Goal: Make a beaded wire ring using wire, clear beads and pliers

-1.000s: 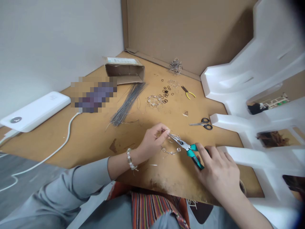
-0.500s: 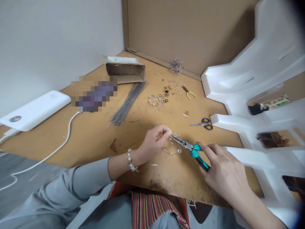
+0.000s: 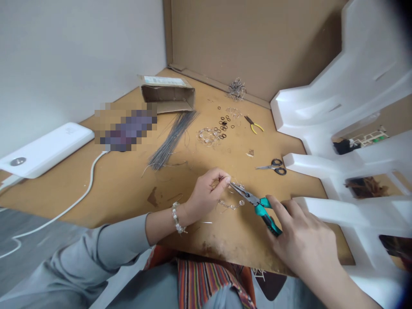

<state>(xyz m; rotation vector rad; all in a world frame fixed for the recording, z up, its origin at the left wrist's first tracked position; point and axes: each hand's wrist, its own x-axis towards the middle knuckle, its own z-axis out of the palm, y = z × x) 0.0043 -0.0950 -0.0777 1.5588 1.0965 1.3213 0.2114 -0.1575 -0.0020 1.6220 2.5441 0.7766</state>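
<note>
My left hand [image 3: 210, 191] is closed in a pinch on the end of a thin wire strung with clear beads [image 3: 232, 207]. Part of that beaded wire hangs in a curve below the fingertips. My right hand [image 3: 304, 236] is wrapped round the green-and-black handles of long-nose pliers [image 3: 254, 201]. The plier tips meet the wire right at my left thumb; whether the jaws are fully closed on it is too small to tell. A bracelet of clear beads [image 3: 176, 218] circles my left wrist.
Beyond my hands lie a bundle of grey wires [image 3: 170, 141], a beaded ring [image 3: 208, 136], several dark small rings [image 3: 223, 124], yellow-handled pliers [image 3: 252, 124] and scissors [image 3: 275, 166]. A cardboard box [image 3: 167, 96] and white power bank [image 3: 48, 148] stand left; white moulded foam [image 3: 305, 165] borders the right.
The plier handles and my right hand have shifted slightly, with the tips still at my left fingertips. My left hand keeps its pinch in nearly the same place.
</note>
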